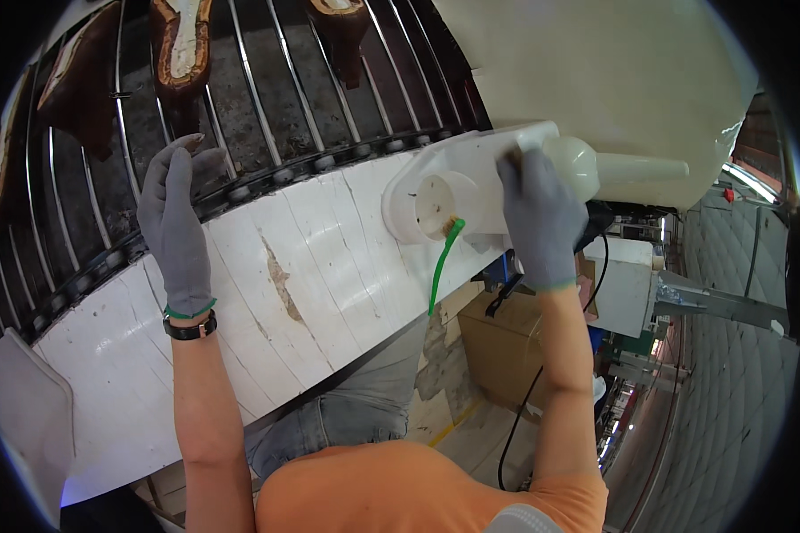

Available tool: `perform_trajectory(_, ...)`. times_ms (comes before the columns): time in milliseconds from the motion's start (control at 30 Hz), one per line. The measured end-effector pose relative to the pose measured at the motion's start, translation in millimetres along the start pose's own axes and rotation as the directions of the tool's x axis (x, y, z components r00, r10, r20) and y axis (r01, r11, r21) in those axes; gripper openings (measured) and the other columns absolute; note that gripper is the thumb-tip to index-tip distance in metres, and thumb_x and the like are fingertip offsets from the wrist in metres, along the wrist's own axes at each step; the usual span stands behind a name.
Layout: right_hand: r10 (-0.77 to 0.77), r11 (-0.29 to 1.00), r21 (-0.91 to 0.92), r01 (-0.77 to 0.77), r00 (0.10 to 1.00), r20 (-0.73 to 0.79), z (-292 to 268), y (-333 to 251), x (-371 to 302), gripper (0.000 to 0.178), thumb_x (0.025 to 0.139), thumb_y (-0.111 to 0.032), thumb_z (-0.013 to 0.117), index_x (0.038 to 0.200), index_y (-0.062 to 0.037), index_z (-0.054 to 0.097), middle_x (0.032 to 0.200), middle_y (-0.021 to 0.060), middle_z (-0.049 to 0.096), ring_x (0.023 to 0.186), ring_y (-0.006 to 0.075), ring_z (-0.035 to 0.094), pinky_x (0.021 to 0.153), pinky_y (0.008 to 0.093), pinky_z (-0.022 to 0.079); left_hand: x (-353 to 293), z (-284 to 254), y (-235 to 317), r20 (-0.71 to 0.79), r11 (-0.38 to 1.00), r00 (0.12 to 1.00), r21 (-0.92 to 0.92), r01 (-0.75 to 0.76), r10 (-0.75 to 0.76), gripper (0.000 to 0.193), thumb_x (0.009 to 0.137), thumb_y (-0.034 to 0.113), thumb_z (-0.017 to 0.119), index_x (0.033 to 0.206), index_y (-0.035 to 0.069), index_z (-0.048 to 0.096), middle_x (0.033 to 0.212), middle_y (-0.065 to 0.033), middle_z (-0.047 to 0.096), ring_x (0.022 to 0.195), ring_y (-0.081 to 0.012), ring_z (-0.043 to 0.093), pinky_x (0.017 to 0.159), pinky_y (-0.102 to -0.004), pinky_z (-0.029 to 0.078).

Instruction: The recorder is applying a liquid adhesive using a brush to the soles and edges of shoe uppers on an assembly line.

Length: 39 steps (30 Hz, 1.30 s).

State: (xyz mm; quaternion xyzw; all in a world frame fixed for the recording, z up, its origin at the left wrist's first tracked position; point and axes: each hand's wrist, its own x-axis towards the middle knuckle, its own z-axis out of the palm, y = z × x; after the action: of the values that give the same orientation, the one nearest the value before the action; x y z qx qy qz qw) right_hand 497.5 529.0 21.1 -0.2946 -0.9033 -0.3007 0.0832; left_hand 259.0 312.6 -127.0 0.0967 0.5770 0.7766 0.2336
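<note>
My left hand (182, 231), in a grey glove, is raised by the edge of a conveyor of metal rods. Its fingers are stretched and apart, with nothing plainly in them. Just beyond the fingertips lies a brown leather shoe upper (203, 75), its pale underside showing. My right hand (544, 218), also gloved, is curled over a white plastic holder (484, 182); its fingertips are blurred and whatever they grip is hidden. A translucent white bottle (578, 169) with a long spout lies beside that hand. A green-handled tool (446, 258) leans out of the holder's round cup.
More brown shoe uppers (80, 80) rest on the conveyor rods (284, 71). A white, cracked ledge (267, 311) curves along the conveyor. At the right are a cardboard box (498, 351), a hanging black cable (529, 400) and a metal frame (720, 306).
</note>
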Motion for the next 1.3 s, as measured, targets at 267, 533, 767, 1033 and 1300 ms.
perform_trajectory(267,-0.086,0.996,-0.010,0.089,0.983,0.164,-13.7,-17.1,1.2,0.022,0.095,-0.032,0.058,0.088,-0.0110,0.054,0.071,0.0092,0.062,0.058,0.0300,0.064,0.049,0.0407,0.048,1.4,-4.5,3.0,-0.009,0.997,1.000,-0.066,0.027,-0.028,0.032,0.105,0.023,0.044,0.120,0.000,0.061,0.101,-0.0107,0.070,0.095,-0.0151,0.065,0.090,-0.0290,0.049)
perform_trajectory(533,-0.196,0.980,0.006,0.199,0.958,0.211,47.3,-24.9,30.9,0.013,0.094,-0.025,0.056,0.093,-0.0119,0.056,0.076,0.0094,0.065,0.066,0.0290,0.067,0.057,0.0420,0.052,-1.5,-2.0,1.4,0.016,0.999,1.000,-0.035,0.010,-0.010,0.032,0.105,0.022,0.044,0.119,0.000,0.061,0.102,-0.0106,0.070,0.097,-0.0148,0.066,0.091,-0.0288,0.049)
perform_trajectory(767,-0.224,0.969,0.000,0.247,0.880,0.418,-19.7,-8.6,54.6,0.007,0.090,-0.017,0.057,0.091,-0.0106,0.055,0.071,0.0099,0.065,0.066,0.0278,0.068,0.058,0.0400,0.053,-0.1,-5.2,4.2,-0.003,0.993,1.000,-0.120,0.018,-0.018,0.032,0.105,0.022,0.044,0.120,-0.001,0.061,0.102,-0.0113,0.070,0.098,-0.0160,0.066,0.091,-0.0296,0.049)
perform_trajectory(1033,-0.424,0.876,0.089,0.474,0.668,0.612,23.2,-30.3,90.2,0.016,0.090,-0.024,0.060,0.095,-0.0093,0.057,0.071,0.0117,0.066,0.069,0.0320,0.068,0.064,0.0430,0.053,1.6,-3.5,6.6,-0.042,0.991,0.999,-0.134,0.015,-0.021,0.031,0.103,0.023,0.047,0.115,0.000,0.063,0.095,-0.0125,0.072,0.091,-0.0161,0.068,0.088,-0.0282,0.051)
perform_trajectory(1300,-0.472,0.870,0.275,0.410,0.531,0.703,2.8,8.0,133.8,0.021,0.081,-0.028,0.066,0.089,-0.0087,0.067,0.082,0.0135,0.069,0.079,0.0342,0.066,0.072,0.0442,0.051,1.0,-1.9,5.7,-0.043,0.989,0.998,-0.141,0.035,-0.041,0.032,0.103,0.024,0.047,0.115,-0.001,0.063,0.095,-0.0126,0.072,0.091,-0.0166,0.069,0.089,-0.0294,0.052)
